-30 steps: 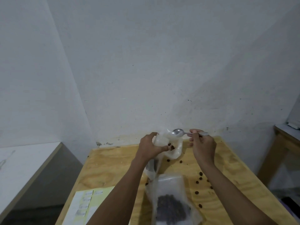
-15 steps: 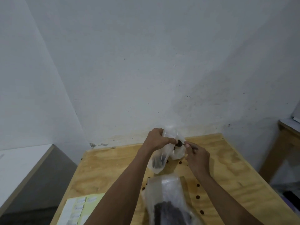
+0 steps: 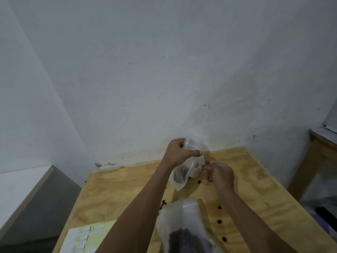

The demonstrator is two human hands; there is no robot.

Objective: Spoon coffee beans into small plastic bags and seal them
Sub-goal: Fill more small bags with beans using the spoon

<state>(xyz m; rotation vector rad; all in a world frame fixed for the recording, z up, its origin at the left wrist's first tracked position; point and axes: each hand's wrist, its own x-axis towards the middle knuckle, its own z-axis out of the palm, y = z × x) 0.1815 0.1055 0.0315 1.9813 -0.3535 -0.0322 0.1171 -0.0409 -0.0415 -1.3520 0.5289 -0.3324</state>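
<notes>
both hands work above the far end of the plywood table (image 3: pixel 113 194): the left hand (image 3: pixel 179 152) pinches the rim of a small clear plastic bag (image 3: pixel 184 172), holding it up so it hangs tilted with a dark clump of coffee beans (image 3: pixel 181 175) inside, while the right hand (image 3: pixel 219 174) just beside it grips a spoon (image 3: pixel 215 164) by the handle, its tip poked into the bag's mouth. nearer the camera a bigger clear bag (image 3: pixel 184 227) of beans lies on the table between the forearms, with stray beans (image 3: pixel 219 221) scattered on the wood to its right. yellow paper with white labels (image 3: pixel 82 240) lies at the table's near left corner, and a white wall (image 3: pixel 164 70) rises behind.
</notes>
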